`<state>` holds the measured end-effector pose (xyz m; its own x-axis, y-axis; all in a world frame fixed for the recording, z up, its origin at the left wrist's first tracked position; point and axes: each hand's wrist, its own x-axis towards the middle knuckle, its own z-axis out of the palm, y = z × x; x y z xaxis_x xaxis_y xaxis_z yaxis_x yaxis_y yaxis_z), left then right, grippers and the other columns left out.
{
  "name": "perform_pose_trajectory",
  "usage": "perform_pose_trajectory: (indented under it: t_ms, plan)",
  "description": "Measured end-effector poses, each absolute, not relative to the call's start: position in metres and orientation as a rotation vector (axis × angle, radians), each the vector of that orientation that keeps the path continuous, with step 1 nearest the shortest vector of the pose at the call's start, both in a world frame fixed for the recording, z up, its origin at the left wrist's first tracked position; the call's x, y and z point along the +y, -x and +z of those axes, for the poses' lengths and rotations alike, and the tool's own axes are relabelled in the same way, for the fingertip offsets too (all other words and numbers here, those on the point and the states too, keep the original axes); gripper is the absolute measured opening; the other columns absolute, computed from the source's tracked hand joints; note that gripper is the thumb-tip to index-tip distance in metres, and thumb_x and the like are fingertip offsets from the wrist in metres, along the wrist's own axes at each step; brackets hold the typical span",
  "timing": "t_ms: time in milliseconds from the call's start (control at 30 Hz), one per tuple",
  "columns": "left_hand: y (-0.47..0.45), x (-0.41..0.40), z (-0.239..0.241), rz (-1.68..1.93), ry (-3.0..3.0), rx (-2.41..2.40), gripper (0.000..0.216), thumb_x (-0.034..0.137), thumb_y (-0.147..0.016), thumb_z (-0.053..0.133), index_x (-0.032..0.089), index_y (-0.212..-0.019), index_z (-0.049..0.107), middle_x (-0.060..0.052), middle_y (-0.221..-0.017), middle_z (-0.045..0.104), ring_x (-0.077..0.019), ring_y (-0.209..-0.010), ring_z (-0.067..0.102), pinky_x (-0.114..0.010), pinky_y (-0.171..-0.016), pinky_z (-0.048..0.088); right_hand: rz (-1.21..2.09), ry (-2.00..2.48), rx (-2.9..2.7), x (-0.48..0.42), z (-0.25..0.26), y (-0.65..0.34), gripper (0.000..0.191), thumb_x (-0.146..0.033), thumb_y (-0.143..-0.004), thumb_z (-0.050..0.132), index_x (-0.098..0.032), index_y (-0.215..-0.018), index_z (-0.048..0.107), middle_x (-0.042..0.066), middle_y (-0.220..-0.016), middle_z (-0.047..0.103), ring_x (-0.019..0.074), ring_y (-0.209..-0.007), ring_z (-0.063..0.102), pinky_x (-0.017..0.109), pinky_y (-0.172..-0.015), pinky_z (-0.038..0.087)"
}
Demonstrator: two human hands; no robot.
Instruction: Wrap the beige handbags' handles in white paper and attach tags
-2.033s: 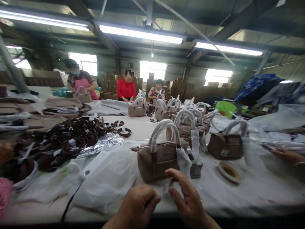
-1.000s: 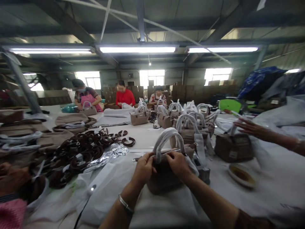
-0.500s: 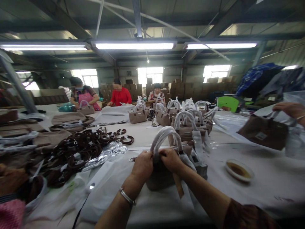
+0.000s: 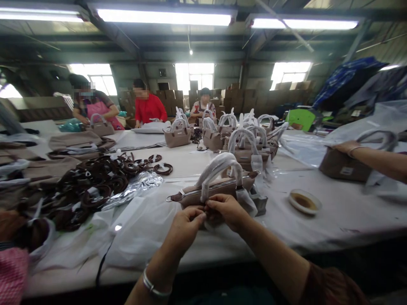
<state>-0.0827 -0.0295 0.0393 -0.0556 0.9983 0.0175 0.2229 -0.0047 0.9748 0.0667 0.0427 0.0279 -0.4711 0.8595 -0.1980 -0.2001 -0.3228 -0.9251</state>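
Note:
A taupe handbag (image 4: 219,189) with a zipped top stands on the table in front of me. Its handles (image 4: 219,165) are wrapped in white padding. My right hand (image 4: 229,210) pinches the lower end of the near handle's wrapping against the bag's front. Just left of it, my left hand (image 4: 186,226) has thumb and forefinger pressed together; whatever is between them is too small to make out. My hands hide much of the bag's front.
Several similar handbags (image 4: 243,159) stand behind mine. Coiled dark straps (image 4: 95,186) and plastic bags (image 4: 143,228) lie left. At right are a shallow dish (image 4: 304,202) of brown stuff and a co-worker's hand (image 4: 346,147) on another bag (image 4: 345,167). Another hand (image 4: 11,224) is far left.
The view has tipped downward. My hands have come down from the handle to its base, and the bag's zipped top now shows. The co-worker's bag at right now rests on the table.

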Motion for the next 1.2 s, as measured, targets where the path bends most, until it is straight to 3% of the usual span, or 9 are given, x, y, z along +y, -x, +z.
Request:
perform_pose_trajectory:
  t_ms: [267,500,633,733,833,933,1100,1200]
  plan:
    - [0.078,-0.032,0.021,1.117,-1.2,1.453,0.032,0.044,-0.075,0.066,0.012,-0.078,0.072,-0.005,-0.071,0.068,-0.0171,-0.07,0.059,-0.025,-0.063,0.045,1.897,0.834,-0.998,0.042,0.023,-0.067,0.035,-0.038,-0.062,0.084,-0.013,-0.078,0.065,0.004,-0.07,0.067,0.0131,-0.058,0.063,0.02,-0.046,0.048]
    - [0.066,-0.03,0.018,1.155,-0.999,1.285,0.037,0.047,-0.069,0.074,0.011,-0.077,0.071,-0.007,-0.071,0.069,-0.0181,-0.07,0.062,-0.029,-0.067,0.05,1.997,0.731,-0.866,0.044,0.018,-0.069,0.036,-0.036,-0.062,0.085,-0.015,-0.08,0.063,0.0,-0.069,0.064,0.0107,-0.057,0.06,0.02,-0.048,0.045]
    - [0.062,-0.032,0.02,1.18,-0.868,1.204,0.031,0.04,-0.068,0.076,0.011,-0.076,0.07,-0.006,-0.072,0.069,-0.0166,-0.07,0.062,-0.03,-0.072,0.051,1.818,0.834,-1.012,0.042,0.015,-0.064,0.035,-0.04,-0.062,0.082,-0.015,-0.077,0.062,0.0,-0.064,0.065,0.0123,-0.054,0.059,0.024,-0.051,0.047]
    - [0.064,-0.034,0.021,1.209,-0.895,1.256,0.03,0.04,-0.07,0.073,0.011,-0.078,0.07,-0.006,-0.074,0.07,-0.017,-0.071,0.062,-0.029,-0.07,0.05,1.633,0.969,-1.242,0.042,0.014,-0.066,0.028,-0.04,-0.071,0.075,-0.015,-0.078,0.064,0.002,-0.066,0.066,0.0142,-0.057,0.06,0.026,-0.054,0.048]
    - [0.07,-0.034,0.021,1.24,-1.097,1.469,0.028,0.042,-0.075,0.067,0.014,-0.078,0.072,-0.005,-0.074,0.07,-0.0179,-0.072,0.062,-0.027,-0.067,0.048,1.192,1.015,-1.585,0.041,0.021,-0.078,0.02,-0.035,-0.082,0.064,-0.016,-0.089,0.069,0.006,-0.082,0.07,0.0182,-0.074,0.064,0.03,-0.068,0.051]
    - [0.073,-0.034,0.025,1.217,-1.32,1.62,0.027,0.041,-0.079,0.061,0.016,-0.079,0.073,-0.004,-0.075,0.072,-0.0194,-0.074,0.063,-0.027,-0.068,0.047,0.868,0.816,-1.977,0.036,0.029,-0.09,0.019,-0.023,-0.084,0.063,-0.019,-0.1,0.071,0.007,-0.096,0.068,0.0191,-0.09,0.063,0.03,-0.082,0.049]
    - [0.07,-0.03,0.033,1.14,-1.459,1.664,0.029,0.042,-0.081,0.057,0.018,-0.081,0.074,-0.004,-0.076,0.073,-0.0215,-0.076,0.065,-0.029,-0.069,0.048,0.745,0.787,-2.122,0.033,0.026,-0.09,0.013,-0.017,-0.087,0.059,-0.02,-0.084,0.072,0.002,-0.078,0.066,0.0148,-0.075,0.062,0.025,-0.071,0.048]
    - [0.069,-0.024,0.031,1.119,-1.467,1.682,0.031,0.045,-0.081,0.057,0.02,-0.081,0.074,-0.003,-0.073,0.073,-0.0223,-0.072,0.066,-0.029,-0.065,0.048,0.57,0.785,-2.105,0.037,0.021,-0.084,0.015,-0.017,-0.089,0.055,-0.019,-0.081,0.068,0.004,-0.079,0.065,0.0162,-0.076,0.061,0.027,-0.072,0.048]
